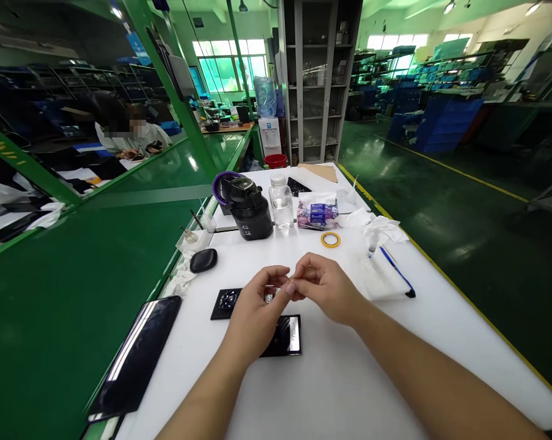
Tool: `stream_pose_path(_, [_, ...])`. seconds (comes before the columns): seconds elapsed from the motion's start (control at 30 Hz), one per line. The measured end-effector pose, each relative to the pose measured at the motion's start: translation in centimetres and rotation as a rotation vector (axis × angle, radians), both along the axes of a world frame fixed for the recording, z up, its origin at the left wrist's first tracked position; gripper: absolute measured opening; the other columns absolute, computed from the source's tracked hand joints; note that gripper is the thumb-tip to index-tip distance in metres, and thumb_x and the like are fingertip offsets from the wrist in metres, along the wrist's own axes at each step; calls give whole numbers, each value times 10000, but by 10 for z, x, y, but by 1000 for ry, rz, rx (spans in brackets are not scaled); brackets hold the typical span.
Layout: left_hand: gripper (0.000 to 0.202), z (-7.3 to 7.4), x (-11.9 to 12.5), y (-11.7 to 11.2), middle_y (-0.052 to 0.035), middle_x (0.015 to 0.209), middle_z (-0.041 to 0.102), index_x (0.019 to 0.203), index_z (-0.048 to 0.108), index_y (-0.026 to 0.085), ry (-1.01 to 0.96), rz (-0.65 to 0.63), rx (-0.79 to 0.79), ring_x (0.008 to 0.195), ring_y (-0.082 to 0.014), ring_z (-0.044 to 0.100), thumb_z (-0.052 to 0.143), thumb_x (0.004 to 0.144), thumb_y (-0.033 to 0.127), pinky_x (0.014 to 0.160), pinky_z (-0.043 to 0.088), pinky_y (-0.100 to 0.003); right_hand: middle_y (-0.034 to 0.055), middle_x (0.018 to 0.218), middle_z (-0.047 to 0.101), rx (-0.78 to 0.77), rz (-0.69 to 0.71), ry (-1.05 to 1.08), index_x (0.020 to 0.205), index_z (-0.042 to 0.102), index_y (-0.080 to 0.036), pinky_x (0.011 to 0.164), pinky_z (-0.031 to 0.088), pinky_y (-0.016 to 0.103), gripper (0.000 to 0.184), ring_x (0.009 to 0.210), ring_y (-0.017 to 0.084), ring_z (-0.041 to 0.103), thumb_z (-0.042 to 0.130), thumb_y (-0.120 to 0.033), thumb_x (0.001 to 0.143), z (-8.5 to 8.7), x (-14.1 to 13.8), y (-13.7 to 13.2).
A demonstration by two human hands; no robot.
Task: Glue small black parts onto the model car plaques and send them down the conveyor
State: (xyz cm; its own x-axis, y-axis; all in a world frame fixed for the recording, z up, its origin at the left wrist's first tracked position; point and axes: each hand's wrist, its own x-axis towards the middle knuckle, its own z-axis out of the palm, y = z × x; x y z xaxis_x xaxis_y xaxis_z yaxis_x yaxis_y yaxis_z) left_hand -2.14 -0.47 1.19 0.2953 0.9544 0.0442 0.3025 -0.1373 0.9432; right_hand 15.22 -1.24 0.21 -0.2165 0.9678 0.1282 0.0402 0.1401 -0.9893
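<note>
Above the white table (331,379), my left hand (261,302) and my right hand (326,287) meet at the fingertips. Both are closed in a pinch on something tiny and thin between them, too small to name. Below my left hand lie two flat, glossy black plates with a carbon-like weave. The farther plate (224,304) has a raised silvery pattern, and my left hand covers part of it. On the nearer plate (285,339) a pale label strip shows at the right end; its left part is hidden under my hand and wrist.
Behind stand a black jug (252,214), a clear bottle (282,205) and a tissue pack (318,214). A yellow tape roll (331,239), a white cloth with a blue pen (395,269), a black oval case (203,261) and a dark panel (140,354) surround my hands. Another person (133,137) sits left.
</note>
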Motion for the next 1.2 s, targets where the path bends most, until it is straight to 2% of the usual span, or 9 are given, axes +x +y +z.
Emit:
stream_pose_path(0.13, [342,3,0,2,-44,941,694,1013,649,189,-169,-13,-108,817,-175,646,688,822,470,754,504,-300,-22,750,651,39,-53,118,886,505,-216,727,544,323,195,722,167,669,649,-347,876,-2,-11,-5])
stream_pose_path(0.3, [245,7,0,2,-17,864,697,890,686,196,-231,-24,-124,819,-163,637,709,810,427,775,502,-275,-39,718,657,184,-69,-52,867,534,-215,661,506,273,75,685,151,657,606,-199,878,4,-7,-9])
stream_pose_path(0.37, [239,7,-2,2,-13,856,693,839,679,198,-202,-10,-89,847,-167,639,682,834,437,795,501,-274,-41,737,655,246,-61,-103,877,542,-215,648,495,256,75,687,141,643,603,-172,874,6,-6,-10])
stream_pose_path(0.43, [264,5,-4,3,-16,896,709,854,676,208,-135,63,-29,891,-181,652,649,858,470,815,504,-286,-38,781,659,291,-79,-132,893,564,-211,661,494,244,83,699,130,626,623,-160,864,8,-5,-10])
stream_pose_path(0.5, [289,3,-7,4,-17,919,728,904,692,225,-10,160,47,884,-192,664,640,858,506,797,511,-299,-36,797,655,320,-124,-184,891,589,-207,675,490,234,66,711,122,609,631,-162,866,9,-4,-10])
stream_pose_path(0.57, [290,1,-8,5,-15,908,741,927,719,240,119,201,123,844,-197,670,650,846,509,766,520,-308,-35,775,645,325,-154,-241,866,608,-203,666,479,228,37,711,122,596,624,-173,878,9,-2,-8])
stream_pose_path(0.8, [208,-7,-9,8,11,981,750,1008,750,280,313,44,414,912,-178,685,566,929,339,856,532,-316,-33,766,655,319,-149,-324,845,648,-193,655,458,229,108,700,120,590,584,-107,863,4,1,-4])
stream_pose_path(1.0, [230,-13,-7,9,8,960,739,1088,717,265,354,85,442,880,-175,690,623,883,308,835,546,-324,-24,758,660,337,-157,-365,813,654,-186,680,449,254,124,704,134,595,585,-84,831,0,-2,-4])
stream_pose_path(1.2, [164,-7,-7,7,9,960,718,988,719,267,349,51,390,894,-179,678,623,869,328,828,530,-328,-33,711,643,313,-155,-355,770,648,-185,636,432,249,146,659,129,577,577,-59,791,-1,0,-1])
